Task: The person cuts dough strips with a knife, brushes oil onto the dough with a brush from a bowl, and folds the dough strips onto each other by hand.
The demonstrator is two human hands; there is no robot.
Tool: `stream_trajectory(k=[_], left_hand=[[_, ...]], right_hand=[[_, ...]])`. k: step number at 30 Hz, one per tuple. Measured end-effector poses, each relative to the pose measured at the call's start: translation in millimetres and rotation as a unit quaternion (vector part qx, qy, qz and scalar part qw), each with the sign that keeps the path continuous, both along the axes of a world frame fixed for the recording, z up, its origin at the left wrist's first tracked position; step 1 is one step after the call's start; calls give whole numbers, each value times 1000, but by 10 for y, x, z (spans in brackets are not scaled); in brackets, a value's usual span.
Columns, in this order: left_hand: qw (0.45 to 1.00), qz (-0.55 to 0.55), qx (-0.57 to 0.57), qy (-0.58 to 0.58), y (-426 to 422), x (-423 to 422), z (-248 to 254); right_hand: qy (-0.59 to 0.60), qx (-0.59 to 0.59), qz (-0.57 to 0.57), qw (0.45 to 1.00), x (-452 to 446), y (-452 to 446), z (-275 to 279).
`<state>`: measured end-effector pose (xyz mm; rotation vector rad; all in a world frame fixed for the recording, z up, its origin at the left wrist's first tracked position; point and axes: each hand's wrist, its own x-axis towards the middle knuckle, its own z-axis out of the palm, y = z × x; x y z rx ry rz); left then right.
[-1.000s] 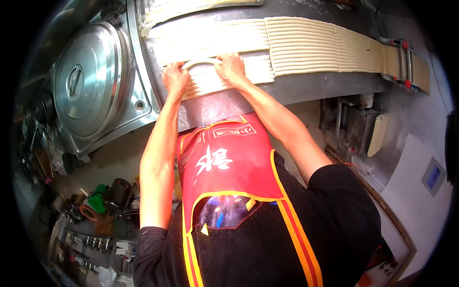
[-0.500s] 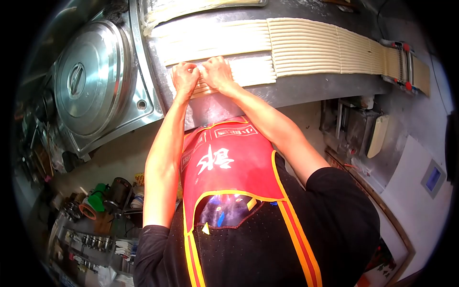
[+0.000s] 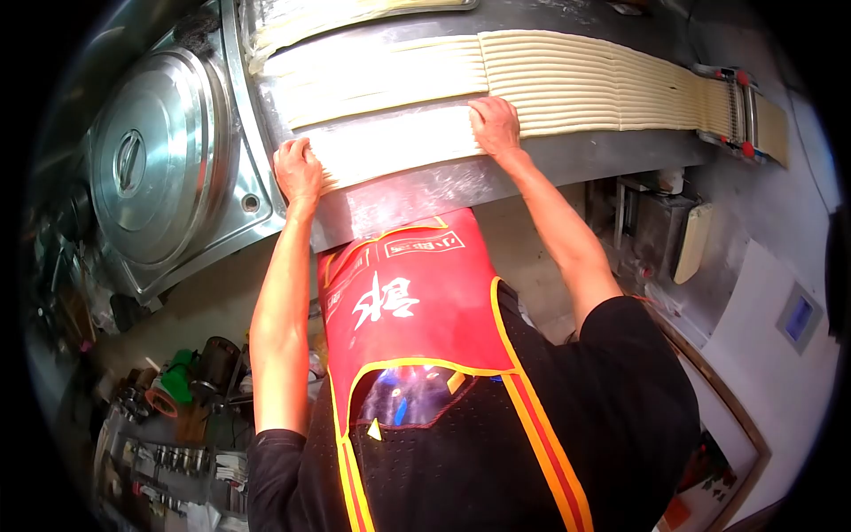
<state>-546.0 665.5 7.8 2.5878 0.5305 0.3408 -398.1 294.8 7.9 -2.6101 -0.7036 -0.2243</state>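
Note:
A near bundle of pale dough strips (image 3: pixel 399 140) lies on the metal worktop, bright with glare. At its left end, my left hand (image 3: pixel 299 172) has its fingers curled round the strip ends. My right hand (image 3: pixel 496 126) grips the opposite end in the same way, close to the wide sheet of ridged dough (image 3: pixel 585 84). Behind the bundle, a second row of dough strips (image 3: pixel 381 78) lies parallel, with a narrow gap between them. The fingertips of both hands are partly hidden.
A roller cutter with red knobs (image 3: pixel 740 115) stands at the worktop's right end, with the ridged dough running up to it. To the left is a large round metal lid (image 3: pixel 164 151) on a steel stove. More strips lie on a tray (image 3: pixel 355 16) at the back.
My hands have moved apart from the middle of the near bundle to its two ends, left hand leftward and right hand rightward. The view has shifted slightly.

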Motion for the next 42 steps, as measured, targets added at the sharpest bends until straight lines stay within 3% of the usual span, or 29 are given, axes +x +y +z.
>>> stream_trajectory(k=[5, 7, 15, 17, 20, 23, 24, 26, 29, 31, 33, 38, 42], left_hand=[[990, 109, -75, -57, 24, 296, -4], [943, 182, -272, -62, 58, 389, -4], [947, 273, -118, 120, 1, 497, -55], [960, 243, -73, 116, -22, 468, -5], [975, 147, -152, 67, 33, 444, -46], [974, 88, -204, 42, 112, 425, -67], [974, 87, -203, 42, 155, 428, -57], [992, -26, -88, 92, 249, 433, -31], [992, -78, -24, 92, 307, 411, 132], [993, -74, -8, 93, 286, 402, 183], [992, -87, -5, 97, 268, 370, 101], [997, -36, -21, 67, -101, 556, 0], [985, 4, -106, 134, -142, 600, -3]], right_hand=[[-18, -2, 20, 1000, 131, 124, 52], [-36, -2, 10, 999, 136, 177, 47], [0, -65, -12, 998, 176, 212, 6], [-4, -38, -7, 999, 191, 234, 25], [103, -2, -21, 994, 215, 339, -72], [99, 91, -6, 991, 143, 513, -98], [180, 114, -45, 976, 147, 544, -119], [181, 111, -18, 977, 185, 508, -120], [129, 60, 6, 990, 255, 435, -151], [76, 14, 3, 997, 269, 470, -77], [142, -49, -40, 988, 179, 634, -37], [180, 23, -17, 983, -120, 1334, -63], [250, 58, -21, 966, -153, 1464, -28]])
